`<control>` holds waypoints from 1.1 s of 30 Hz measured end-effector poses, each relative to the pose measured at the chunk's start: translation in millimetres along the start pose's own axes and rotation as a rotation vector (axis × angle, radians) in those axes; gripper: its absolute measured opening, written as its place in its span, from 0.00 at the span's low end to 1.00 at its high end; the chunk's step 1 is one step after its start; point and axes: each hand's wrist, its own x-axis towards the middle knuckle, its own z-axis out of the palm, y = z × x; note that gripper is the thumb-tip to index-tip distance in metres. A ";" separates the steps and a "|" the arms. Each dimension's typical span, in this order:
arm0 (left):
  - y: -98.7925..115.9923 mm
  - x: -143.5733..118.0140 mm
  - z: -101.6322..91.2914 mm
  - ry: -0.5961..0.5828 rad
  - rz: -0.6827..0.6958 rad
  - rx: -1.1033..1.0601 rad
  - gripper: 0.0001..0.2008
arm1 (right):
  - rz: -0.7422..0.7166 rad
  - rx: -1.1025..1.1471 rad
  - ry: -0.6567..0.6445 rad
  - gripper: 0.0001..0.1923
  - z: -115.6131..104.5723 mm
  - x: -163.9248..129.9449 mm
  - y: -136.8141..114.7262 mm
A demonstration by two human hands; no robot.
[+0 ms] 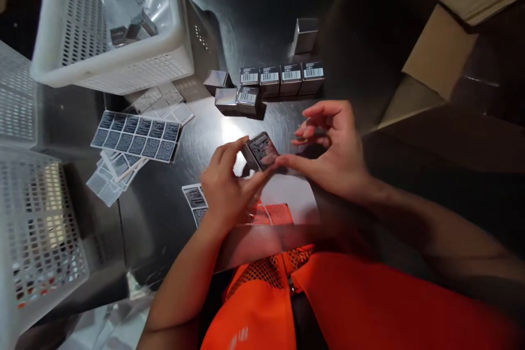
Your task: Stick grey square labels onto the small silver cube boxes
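My left hand grips a small dark box between fingers and thumb, with its printed face tilted up. Beside it, the thumb of my right hand touches the near edge of that face; its other fingers are curled loosely and apart, with nothing visible in them. Under my left hand lies a sheet of black printed labels, partly hidden. Just past my hands stand several similar boxes in a row, white barcodes showing. Two silvery-topped boxes and a barcoded box sit in front and to the left.
At the upper left a white perforated basket holds a few boxes and clear plastic. Label sheets lie below it on the metal table. Another white basket is at the left edge. One box stands farther back; cardboard is at right.
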 end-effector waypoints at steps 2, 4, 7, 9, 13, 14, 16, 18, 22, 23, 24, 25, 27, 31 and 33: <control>-5.4 3.2 -3.0 0.045 -0.086 0.074 0.30 | -0.314 -0.086 -0.162 0.32 0.0 -4.0 -1.1; -11.7 6.7 -5.9 0.062 -0.173 0.104 0.29 | -0.534 -0.173 -0.366 0.30 1.8 -7.0 -2.2; -18.8 10.3 -7.8 0.064 -0.277 0.082 0.28 | -0.540 -0.269 -0.536 0.21 6.5 -9.6 -1.1; -21.1 11.5 -7.3 0.060 -0.322 0.050 0.28 | -0.459 -0.227 -0.579 0.11 8.6 -11.0 0.1; -21.8 12.5 -4.9 0.097 -0.335 0.011 0.28 | -0.329 -0.244 -0.594 0.10 8.4 -14.4 -1.6; -21.9 12.8 -4.6 0.106 -0.332 0.002 0.28 | -0.312 -0.289 -0.596 0.10 8.2 -15.1 -2.6; -22.4 13.7 -4.2 0.108 -0.335 -0.038 0.26 | -0.350 -0.352 -0.586 0.09 8.1 -16.0 -4.1; -23.7 14.9 -3.8 0.088 -0.356 -0.109 0.24 | -0.489 -0.352 -0.522 0.08 7.9 -15.9 -5.6; -27.6 18.0 -2.9 0.030 -0.426 -0.310 0.27 | -0.641 -0.071 -0.396 0.06 1.4 -11.4 -12.3; -28.0 18.5 -2.9 0.007 -0.446 -0.376 0.28 | -0.584 0.045 -0.396 0.05 -1.6 -9.2 -14.7; -27.8 18.8 -3.0 -0.020 -0.467 -0.448 0.29 | -0.491 0.156 -0.388 0.03 -4.8 -6.6 -17.0; -27.0 18.8 -3.2 -0.051 -0.487 -0.520 0.29 | -0.374 0.253 -0.356 0.02 -7.8 -3.7 -18.8; -23.3 17.2 -3.6 -0.113 -0.508 -0.661 0.29 | -0.114 0.403 -0.200 0.05 -12.9 2.8 -20.2; -12.1 9.8 -4.0 -0.264 -0.464 -0.835 0.28 | 0.277 0.508 -0.099 0.13 -19.0 14.0 -17.2; -8.0 6.4 -3.8 -0.338 -0.434 -0.855 0.27 | 0.375 0.489 -0.197 0.20 -20.7 16.4 -16.9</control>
